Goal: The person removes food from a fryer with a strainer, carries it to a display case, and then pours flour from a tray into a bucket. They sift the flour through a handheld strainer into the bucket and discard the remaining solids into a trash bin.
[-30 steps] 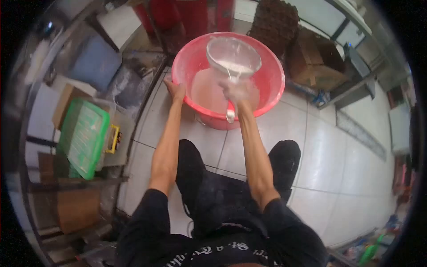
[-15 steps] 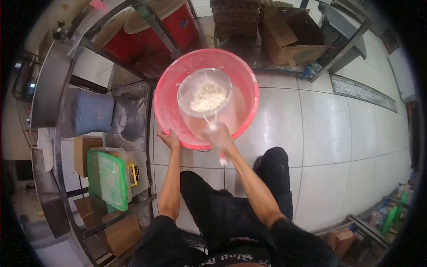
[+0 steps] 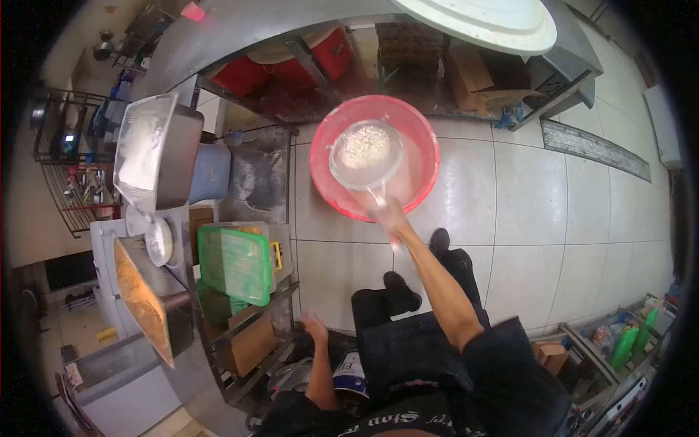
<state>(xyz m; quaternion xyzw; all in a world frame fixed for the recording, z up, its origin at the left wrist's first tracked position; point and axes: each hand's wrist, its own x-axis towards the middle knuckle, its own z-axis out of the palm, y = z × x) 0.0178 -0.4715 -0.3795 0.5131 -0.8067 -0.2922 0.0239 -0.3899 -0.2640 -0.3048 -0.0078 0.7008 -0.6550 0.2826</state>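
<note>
A round mesh sieve (image 3: 366, 154) holds a heap of pale, flour-like powder (image 3: 365, 146). My right hand (image 3: 389, 216) is closed round the sieve's handle, slightly smeared by motion. Below the sieve, a big red tub (image 3: 427, 130) stands on the floor; its inside is dusted with pale powder. My left hand (image 3: 314, 328) is off to the lower left, apart from the tub, fingers spread and nothing in them. Beside that arm is a white and blue bucket (image 3: 350, 375), partly hidden by my clothing.
On the left counter stand a deep metal pan (image 3: 166, 160) with white powder, a small white bowl (image 3: 159, 242) and a pan with orange contents (image 3: 145, 302). A green-lidded box (image 3: 234, 264) sits on a lower shelf. A white lid (image 3: 495, 22) lies on the back table.
My left hand has let go of the tub's rim and drawn back toward my body. My right hand keeps the sieve over the tub. The view has risen, showing more of the counters.
</note>
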